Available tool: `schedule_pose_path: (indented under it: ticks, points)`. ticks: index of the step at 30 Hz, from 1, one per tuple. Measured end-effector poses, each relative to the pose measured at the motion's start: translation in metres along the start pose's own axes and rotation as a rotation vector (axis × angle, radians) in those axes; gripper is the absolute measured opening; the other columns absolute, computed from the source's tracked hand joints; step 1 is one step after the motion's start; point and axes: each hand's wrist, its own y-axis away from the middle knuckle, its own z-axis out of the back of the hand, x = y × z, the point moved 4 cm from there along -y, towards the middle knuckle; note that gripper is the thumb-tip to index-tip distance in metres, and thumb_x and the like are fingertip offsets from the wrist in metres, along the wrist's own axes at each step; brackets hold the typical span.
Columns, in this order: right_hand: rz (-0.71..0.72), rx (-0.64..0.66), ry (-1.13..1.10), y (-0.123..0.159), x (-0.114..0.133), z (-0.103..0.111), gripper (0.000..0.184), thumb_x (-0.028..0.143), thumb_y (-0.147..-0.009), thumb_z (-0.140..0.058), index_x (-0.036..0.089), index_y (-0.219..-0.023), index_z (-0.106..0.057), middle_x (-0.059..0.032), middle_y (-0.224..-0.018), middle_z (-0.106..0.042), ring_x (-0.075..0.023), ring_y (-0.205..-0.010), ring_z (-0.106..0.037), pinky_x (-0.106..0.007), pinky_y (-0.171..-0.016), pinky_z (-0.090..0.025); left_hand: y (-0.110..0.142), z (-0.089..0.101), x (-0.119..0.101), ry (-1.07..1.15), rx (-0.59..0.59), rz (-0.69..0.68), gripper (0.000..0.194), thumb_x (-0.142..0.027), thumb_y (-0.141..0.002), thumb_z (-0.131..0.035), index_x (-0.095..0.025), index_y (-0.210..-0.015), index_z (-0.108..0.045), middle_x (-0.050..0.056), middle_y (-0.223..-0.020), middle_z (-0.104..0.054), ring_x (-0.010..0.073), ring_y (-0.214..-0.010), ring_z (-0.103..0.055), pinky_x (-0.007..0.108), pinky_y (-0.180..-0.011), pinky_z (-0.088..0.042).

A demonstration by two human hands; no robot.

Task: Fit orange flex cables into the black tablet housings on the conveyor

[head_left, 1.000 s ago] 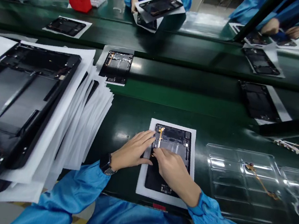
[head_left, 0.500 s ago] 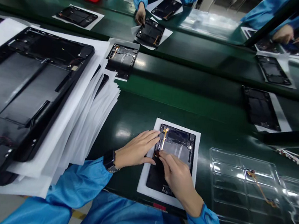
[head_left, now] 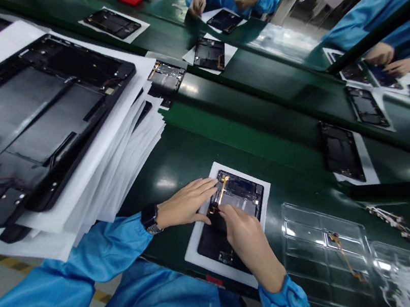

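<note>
Apparently, the right hand (head_left: 242, 232) bunches narrow beside the orange ribbon (head_left: 224, 186); whether it grips anything is unclear. Beneath it lies the black casing (head_left: 212, 241), the left hand (head_left: 185, 205) spread flat at its edge. A sideways tug might crease the ribbon; slack bracing, shift the casing.

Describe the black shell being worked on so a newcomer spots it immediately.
Find the big stack at far left, then go right along the green bench to a white sheet before the clear tray. The black shell lies on that sheet. Unlike its neighbours, it has the wearer's left hand and right hand at it.
</note>
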Motion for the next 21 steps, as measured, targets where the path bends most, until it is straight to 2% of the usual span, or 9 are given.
schedule_pose_path:
  ticks: [5,13,15,18,20,21]
  points:
    - [0.035,-0.033,-0.017,0.006,-0.001,-0.007,0.020,0.004,-0.093,-0.041,0.015,-0.098,-0.057,-0.0056,-0.086,-0.062,-0.0184,-0.076,-0.061,-0.028,-0.065,-0.042,0.000,0.000,0.001,0.003,-0.013,0.002,0.090,-0.044,-0.073,-0.079,-0.016,-0.144,-0.032,0.017,-0.152,-0.032,0.0269,-0.145,-0.025,0.044,-0.118,-0.028]
    - [0.108,-0.092,0.023,-0.008,0.015,-0.018,0.022,0.002,-0.089,-0.038,0.016,-0.091,-0.056,-0.0058,-0.083,-0.062,-0.0186,-0.075,-0.060,-0.029,-0.063,-0.041,0.001,-0.005,0.001,0.010,-0.024,-0.002,0.085,-0.042,-0.077,-0.077,-0.017,-0.144,-0.032,0.018,-0.152,-0.032,0.0280,-0.144,-0.026,0.047,-0.117,-0.027]
    - [0.103,-0.157,-0.009,-0.006,0.018,-0.014,0.022,0.004,-0.091,-0.039,0.016,-0.094,-0.057,-0.0070,-0.086,-0.064,-0.0198,-0.078,-0.060,-0.030,-0.067,-0.044,0.003,-0.004,0.000,0.000,-0.027,-0.003,0.087,-0.042,-0.074,-0.078,-0.017,-0.144,-0.032,0.018,-0.151,-0.034,0.0286,-0.144,-0.027,0.047,-0.116,-0.028]
    - [0.018,-0.401,-0.216,0.016,0.026,0.006,0.022,0.011,-0.095,-0.041,0.018,-0.104,-0.059,-0.0098,-0.100,-0.067,-0.0222,-0.090,-0.062,-0.036,-0.081,-0.049,-0.001,0.002,-0.002,0.002,-0.025,-0.011,0.080,-0.047,-0.075,-0.076,-0.016,-0.140,-0.040,0.017,-0.148,-0.038,0.0290,-0.141,-0.033,0.046,-0.113,-0.034]
    - [-0.116,-0.537,-0.509,0.044,0.028,0.018,0.021,0.018,-0.097,-0.041,0.022,-0.109,-0.058,-0.0092,-0.102,-0.066,-0.0219,-0.094,-0.063,-0.038,-0.084,-0.051,-0.017,0.010,-0.003,-0.017,-0.070,0.006,0.057,-0.045,-0.085,-0.068,-0.016,-0.130,-0.049,0.015,-0.143,-0.044,0.0277,-0.137,-0.038,0.044,-0.110,-0.038]
    - [-0.196,-0.566,-0.664,0.061,0.027,0.022,0.022,0.021,-0.098,-0.038,0.025,-0.110,-0.057,-0.0078,-0.097,-0.066,-0.0208,-0.089,-0.064,-0.037,-0.080,-0.054,-0.029,0.014,-0.002,-0.041,-0.103,0.027,0.045,-0.041,-0.089,-0.063,-0.016,-0.125,-0.053,0.014,-0.140,-0.047,0.0269,-0.134,-0.040,0.043,-0.108,-0.039]
